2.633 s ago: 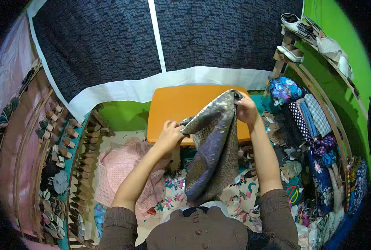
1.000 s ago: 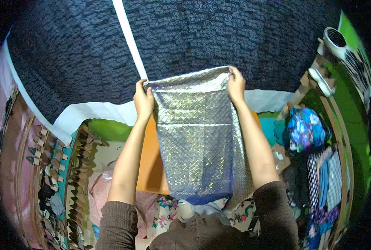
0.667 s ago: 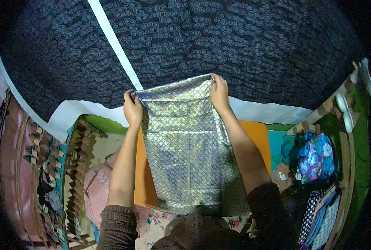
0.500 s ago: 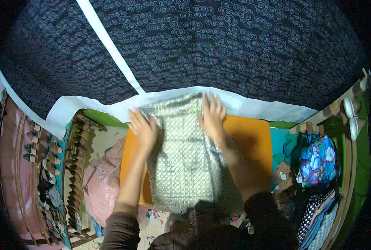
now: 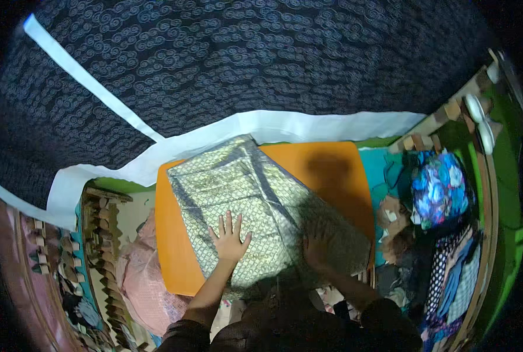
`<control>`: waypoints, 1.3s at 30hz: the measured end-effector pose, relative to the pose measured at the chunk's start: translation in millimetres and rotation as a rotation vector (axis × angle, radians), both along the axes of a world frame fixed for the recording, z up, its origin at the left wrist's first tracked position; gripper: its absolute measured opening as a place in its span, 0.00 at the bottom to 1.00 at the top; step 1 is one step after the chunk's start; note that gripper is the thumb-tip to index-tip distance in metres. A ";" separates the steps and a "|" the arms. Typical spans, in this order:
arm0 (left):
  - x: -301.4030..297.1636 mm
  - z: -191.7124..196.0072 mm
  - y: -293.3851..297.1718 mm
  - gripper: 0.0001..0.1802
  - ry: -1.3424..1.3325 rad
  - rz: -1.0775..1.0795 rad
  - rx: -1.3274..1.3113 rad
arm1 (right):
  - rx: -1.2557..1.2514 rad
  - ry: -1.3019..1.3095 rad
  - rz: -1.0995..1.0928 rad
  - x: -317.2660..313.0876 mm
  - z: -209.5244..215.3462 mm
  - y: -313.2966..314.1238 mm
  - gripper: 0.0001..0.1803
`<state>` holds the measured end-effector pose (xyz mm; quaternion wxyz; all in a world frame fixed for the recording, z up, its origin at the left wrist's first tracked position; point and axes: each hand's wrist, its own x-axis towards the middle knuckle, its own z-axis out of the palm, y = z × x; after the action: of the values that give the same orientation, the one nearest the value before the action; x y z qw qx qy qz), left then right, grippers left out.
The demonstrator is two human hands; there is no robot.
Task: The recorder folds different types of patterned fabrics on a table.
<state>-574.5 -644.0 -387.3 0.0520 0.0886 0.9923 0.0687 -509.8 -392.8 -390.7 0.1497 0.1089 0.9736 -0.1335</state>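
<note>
A shiny gold-and-grey patterned cloth (image 5: 214, 188) lies folded in layers across an orange table (image 5: 176, 267), creased and turned at an angle. Its near edge reaches my body, and part of its right side is in shadow. My left hand (image 5: 230, 240) rests flat on the cloth, fingers spread. On the shaded right part of the cloth, my right hand (image 5: 317, 249) also lies with its fingers stretched out. Neither hand grips anything.
A dark swirl-patterned curtain (image 5: 261, 53) with a white border hangs beyond the table. Left of the table sit a pink sack (image 5: 150, 276) and a wooden rack (image 5: 100, 258). At right are a blue floral bundle (image 5: 440, 190) and folded clothes (image 5: 455, 281).
Both hands have come back from the cloth's far edge toward my body and now press flat. The cloth has turned and spread out to the right. The view has shifted slightly.
</note>
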 end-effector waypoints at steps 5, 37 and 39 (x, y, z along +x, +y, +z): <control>-1.4 -1.7 -13.8 0.33 0.003 0.092 -0.040 | -0.452 0.117 -0.307 -60.5 6.7 11.6 0.24; 83.7 -6.8 110.0 0.32 -0.008 -0.874 0.189 | 0.395 0.259 -0.798 149.8 -49.5 86.2 0.29; 84.4 -8.8 111.2 0.32 -0.039 -0.848 0.143 | 0.380 0.399 -0.802 142.1 -48.4 93.6 0.23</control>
<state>-490.1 -532.7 -396.1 0.0880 0.4906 0.8597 0.1117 -367.6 -299.3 -439.2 -0.1258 0.4734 0.8716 -0.0189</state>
